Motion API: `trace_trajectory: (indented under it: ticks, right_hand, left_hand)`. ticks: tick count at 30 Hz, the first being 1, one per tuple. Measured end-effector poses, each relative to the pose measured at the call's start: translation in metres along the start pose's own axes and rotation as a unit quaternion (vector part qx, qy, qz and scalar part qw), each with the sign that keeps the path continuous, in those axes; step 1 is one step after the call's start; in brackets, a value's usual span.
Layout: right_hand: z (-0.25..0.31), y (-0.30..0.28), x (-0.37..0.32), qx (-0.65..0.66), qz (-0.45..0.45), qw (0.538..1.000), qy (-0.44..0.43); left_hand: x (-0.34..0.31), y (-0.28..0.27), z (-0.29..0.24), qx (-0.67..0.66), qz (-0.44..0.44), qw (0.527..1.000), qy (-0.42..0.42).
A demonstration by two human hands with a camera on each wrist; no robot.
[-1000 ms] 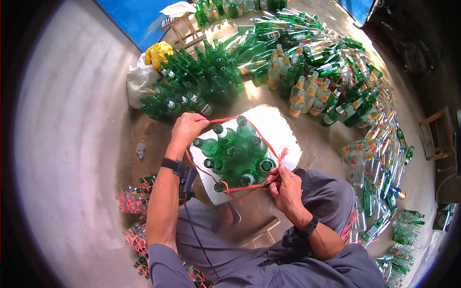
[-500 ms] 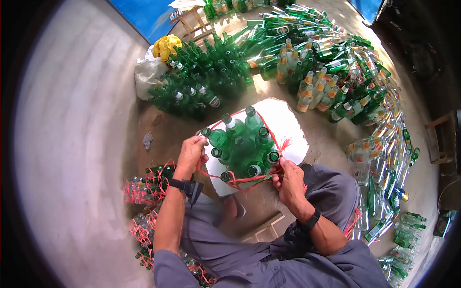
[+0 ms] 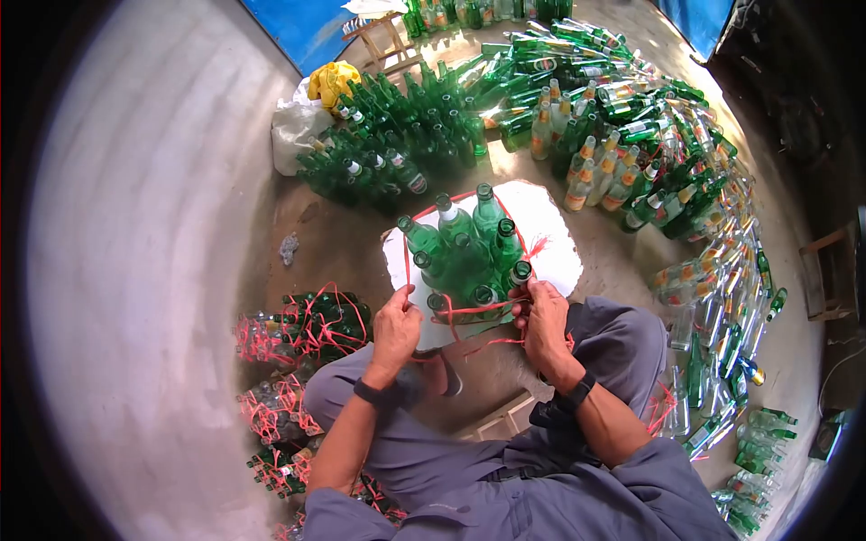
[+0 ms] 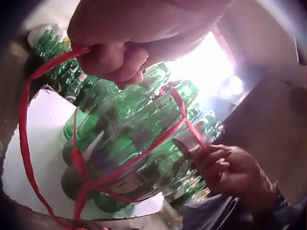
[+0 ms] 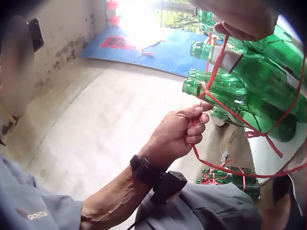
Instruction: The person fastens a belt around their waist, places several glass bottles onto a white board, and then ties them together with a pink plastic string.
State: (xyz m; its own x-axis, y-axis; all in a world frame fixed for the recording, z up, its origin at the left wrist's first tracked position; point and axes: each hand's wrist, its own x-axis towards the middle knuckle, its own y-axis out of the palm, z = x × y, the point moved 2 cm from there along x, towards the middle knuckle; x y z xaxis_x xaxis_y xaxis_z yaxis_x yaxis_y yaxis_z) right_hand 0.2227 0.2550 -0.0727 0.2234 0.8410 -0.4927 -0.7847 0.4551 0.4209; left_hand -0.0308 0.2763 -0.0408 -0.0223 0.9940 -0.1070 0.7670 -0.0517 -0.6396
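Observation:
A cluster of green bottles (image 3: 462,257) stands upright on a white board (image 3: 555,243), with red string (image 3: 448,309) looped around it. At the cluster's near left side, my left hand (image 3: 395,332) pinches the string; the right wrist view shows this left hand (image 5: 178,130) with string trailing below its curled fingers. My right hand (image 3: 545,326) grips string beside the bottle at the near right corner, and in the left wrist view the right hand (image 4: 232,172) holds a strand that joins a knot. Strands cross the bottles' sides in the left wrist view.
Many green bottles (image 3: 424,126) stand behind the board, near a yellow bag (image 3: 333,83). A long heap of lying bottles (image 3: 631,99) curves down the right. String-tied bundles (image 3: 329,323) lie at left. A wooden stool (image 3: 825,275) is at far right.
My left hand has come from the far left of the cluster down to its near left side, drawing string along. My right hand stays by the near right bottle. The head view has shifted slightly.

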Motion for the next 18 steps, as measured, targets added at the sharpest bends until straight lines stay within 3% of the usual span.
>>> trace_trajectory:
  ticks: [2, 7, 9, 13, 16, 18]
  right_hand:
    - [0.001, 0.000, -0.001, -0.010, 0.003, 1.000, -0.007]
    - [0.003, -0.002, -0.002, -0.067, 0.002, 0.997, -0.029]
    - [0.001, -0.004, 0.000, -0.099, -0.007, 0.995, -0.033]
    - [0.001, -0.006, -0.005, -0.144, 0.001, 0.988, -0.048]
    - [-0.005, -0.007, -0.011, -0.175, 0.028, 0.982, -0.065]
    - [-0.014, -0.006, -0.018, -0.214, 0.060, 0.973, -0.065]
  left_hand:
    - [-0.007, 0.005, 0.001, 0.113, -0.035, 0.989, 0.084]
    - [-0.019, 0.006, -0.013, 0.126, 0.015, 0.991, 0.049]
    - [-0.020, 0.009, -0.015, 0.169, 0.075, 0.981, 0.057]
    - [-0.025, 0.015, -0.022, 0.159, 0.091, 0.983, 0.035]
    - [-0.028, 0.017, -0.020, 0.119, 0.066, 0.990, 0.027]
    - [-0.034, 0.015, -0.022, 0.057, 0.004, 0.997, 0.053]
